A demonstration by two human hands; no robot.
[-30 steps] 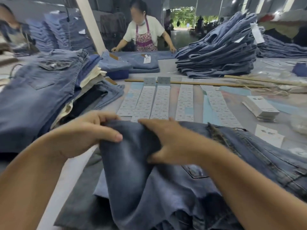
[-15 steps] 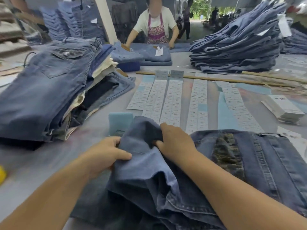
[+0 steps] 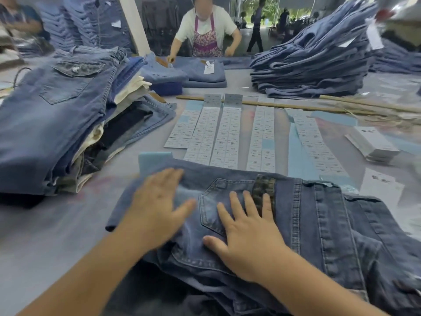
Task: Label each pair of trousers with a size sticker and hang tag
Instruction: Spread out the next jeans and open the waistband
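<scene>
A folded pair of dark blue jeans (image 3: 319,224) lies flat in front of me, back pocket up, with a brown patch at the waistband. My left hand (image 3: 157,208) lies flat on the folded leg at the left. My right hand (image 3: 248,226) presses flat on the back pocket, fingers spread. Behind the jeans, several strips of white size stickers (image 3: 225,137) lie in rows on the table. A stack of white hang tags (image 3: 373,144) sits at the right.
A tall pile of folded jeans (image 3: 57,115) stands at the left, another big pile (image 3: 314,62) at the back right. A person in a floral apron (image 3: 206,30) works at the table's far side. A wooden stick (image 3: 284,106) lies across the table.
Both hands let go of the bunched denim leg and now lie flat on it. The jeans are folded over and smoothed down.
</scene>
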